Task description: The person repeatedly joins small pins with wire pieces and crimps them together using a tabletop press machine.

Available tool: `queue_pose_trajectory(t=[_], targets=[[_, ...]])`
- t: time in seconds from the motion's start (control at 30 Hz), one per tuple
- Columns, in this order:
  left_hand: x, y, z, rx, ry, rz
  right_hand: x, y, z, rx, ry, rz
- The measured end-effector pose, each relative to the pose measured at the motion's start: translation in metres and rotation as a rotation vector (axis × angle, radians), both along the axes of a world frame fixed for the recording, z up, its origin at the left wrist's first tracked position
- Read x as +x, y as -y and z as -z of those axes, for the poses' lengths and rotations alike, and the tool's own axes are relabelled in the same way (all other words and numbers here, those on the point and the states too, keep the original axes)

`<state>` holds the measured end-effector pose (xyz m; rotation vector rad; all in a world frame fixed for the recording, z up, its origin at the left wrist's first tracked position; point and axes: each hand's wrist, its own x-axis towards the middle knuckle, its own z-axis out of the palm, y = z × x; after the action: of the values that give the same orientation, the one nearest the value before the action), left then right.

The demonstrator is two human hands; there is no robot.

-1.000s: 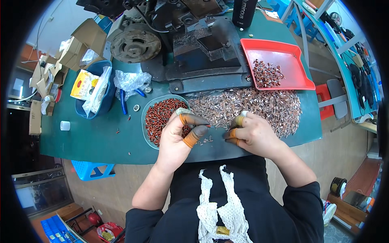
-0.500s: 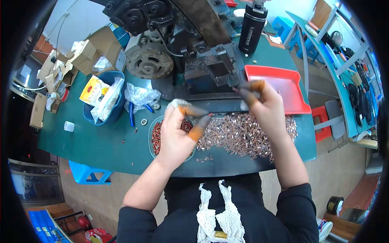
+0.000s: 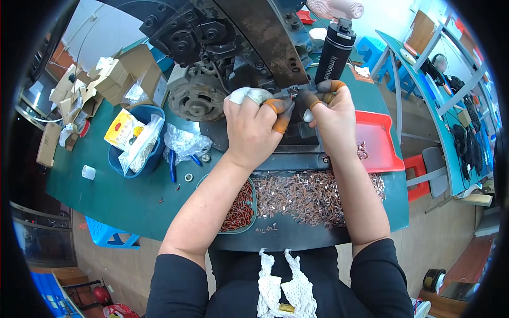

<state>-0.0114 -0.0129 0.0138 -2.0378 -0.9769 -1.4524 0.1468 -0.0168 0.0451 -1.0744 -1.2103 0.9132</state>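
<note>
Both my hands are up at the working head of a dark metal press (image 3: pixel 268 47), fingertips close together. My left hand (image 3: pixel 252 127), with orange and grey coverings on thumb and index finger and white ones on other fingers, is closed in a pinch; a small red part barely shows at its tips. My right hand (image 3: pixel 335 119), similarly covered, is also closed at the press, and its fingers hide whatever they hold. Below my left forearm stands a clear dish (image 3: pixel 256 212) of small red parts (image 3: pixel 239 209). A spread of small copper-coloured metal pieces (image 3: pixel 297 196) lies between the forearms.
A red tray (image 3: pixel 374 135) with some metal pieces sits right of the press, and a black bottle (image 3: pixel 335 53) stands behind it. At left are a blue bin (image 3: pixel 139 172), a plastic bag (image 3: pixel 185 139), a blue-handled tool (image 3: pixel 172 167) and cardboard boxes (image 3: pixel 135 69).
Both hands have moved forward and come together at the press head, the left from above the dish, the right from the press's front. Some pieces in the red tray are now visible.
</note>
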Motion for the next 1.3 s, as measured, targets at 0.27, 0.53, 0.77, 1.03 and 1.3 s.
queue_pose_trajectory(t=[0.27, 0.53, 0.77, 1.03, 1.3], targets=[[0.003, -0.013, 0.007, 0.108, -0.078, -0.019, -0.011, 0.002, -0.002, 0.002, 0.007, 0.098], [0.007, -0.014, 0.007, 0.083, -0.089, -0.052, -0.01, 0.0, -0.003, -0.003, 0.045, 0.128], [0.007, -0.014, 0.008, 0.069, -0.091, -0.069, -0.009, -0.002, -0.001, -0.006, 0.061, 0.086], [0.005, -0.013, 0.004, 0.107, -0.055, -0.02, -0.012, 0.002, -0.002, 0.126, -0.028, 0.003], [-0.025, 0.049, -0.007, -0.154, -0.067, 0.01, 0.015, 0.034, 0.008, 0.147, 0.067, -0.032]])
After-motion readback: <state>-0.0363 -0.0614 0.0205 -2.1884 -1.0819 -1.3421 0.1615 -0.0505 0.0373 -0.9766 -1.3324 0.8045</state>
